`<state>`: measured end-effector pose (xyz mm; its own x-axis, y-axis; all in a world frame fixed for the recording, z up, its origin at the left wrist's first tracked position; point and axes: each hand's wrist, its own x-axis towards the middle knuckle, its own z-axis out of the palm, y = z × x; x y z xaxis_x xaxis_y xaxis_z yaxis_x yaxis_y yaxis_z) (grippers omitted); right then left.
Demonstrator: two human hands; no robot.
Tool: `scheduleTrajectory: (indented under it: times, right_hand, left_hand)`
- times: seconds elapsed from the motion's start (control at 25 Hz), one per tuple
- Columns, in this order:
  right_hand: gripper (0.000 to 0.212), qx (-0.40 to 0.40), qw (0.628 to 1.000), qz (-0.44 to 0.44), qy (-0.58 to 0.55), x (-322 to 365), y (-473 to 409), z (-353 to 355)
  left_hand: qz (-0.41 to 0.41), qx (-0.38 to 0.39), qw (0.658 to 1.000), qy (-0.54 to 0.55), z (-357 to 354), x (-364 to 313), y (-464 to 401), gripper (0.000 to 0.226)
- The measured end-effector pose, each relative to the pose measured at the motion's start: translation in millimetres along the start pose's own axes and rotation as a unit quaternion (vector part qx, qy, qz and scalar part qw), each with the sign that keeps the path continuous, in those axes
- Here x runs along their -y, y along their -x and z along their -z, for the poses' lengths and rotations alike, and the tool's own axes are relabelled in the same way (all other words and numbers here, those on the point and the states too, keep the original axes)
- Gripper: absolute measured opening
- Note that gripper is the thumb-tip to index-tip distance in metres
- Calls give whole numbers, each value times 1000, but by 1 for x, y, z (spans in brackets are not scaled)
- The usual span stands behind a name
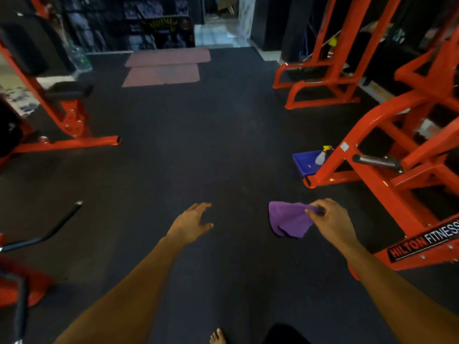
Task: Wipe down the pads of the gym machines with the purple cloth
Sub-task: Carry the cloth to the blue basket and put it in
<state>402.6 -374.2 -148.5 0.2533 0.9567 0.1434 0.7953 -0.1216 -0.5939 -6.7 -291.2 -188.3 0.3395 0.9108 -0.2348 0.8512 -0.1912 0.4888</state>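
Observation:
My right hand (327,217) pinches one corner of the purple cloth (289,219), which hangs loose in the air above the dark floor. My left hand (192,223) reaches forward beside it, fingers spread and holding nothing. A black back pad (32,45) and a smaller black seat pad (70,90) sit on the orange machine at the far left. No pad shows clearly on the orange machine (387,155) at my right.
A blue tray (304,165) holding a spray bottle (323,155) lies on the floor beside the right machine's foot. Another orange frame (323,78) stands at the back right. Pink mats (164,68) lie far ahead. A black handle bar (49,232) juts in at lower left.

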Motion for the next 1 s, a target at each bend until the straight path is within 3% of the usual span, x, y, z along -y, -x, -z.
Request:
scheduleTrajectory:
  times: [0.16,0.28,0.4,0.52,0.76,0.88,1.0]
  right_hand:
    - [10,-34,999,-7,-21,-9,-128,-16]
    - [11,-44,998,-23,-50,-29,-228,-39]
    - [14,-20,997,-38,-67,-46,-321,-54]
    - [17,5,996,-37,-75,-50,-404,-55]
    - [16,-25,987,-141,-68,-90,-575,-51]
    - [12,-37,986,-144,-80,-113,-647,-58]
    - [30,75,971,-105,-201,-115,-718,-47]
  left_hand:
    - [-57,-10,998,-1,31,-39,-150,59]
    - [-138,-16,987,75,14,-99,-265,40]
    - [-118,52,977,167,-2,-166,-359,37]
    - [-92,112,978,150,-4,-208,-434,46]
    - [-27,94,964,247,22,-221,-595,17]
    - [-88,73,948,298,59,-234,-685,9]
    - [-143,59,942,298,102,-261,-780,19]
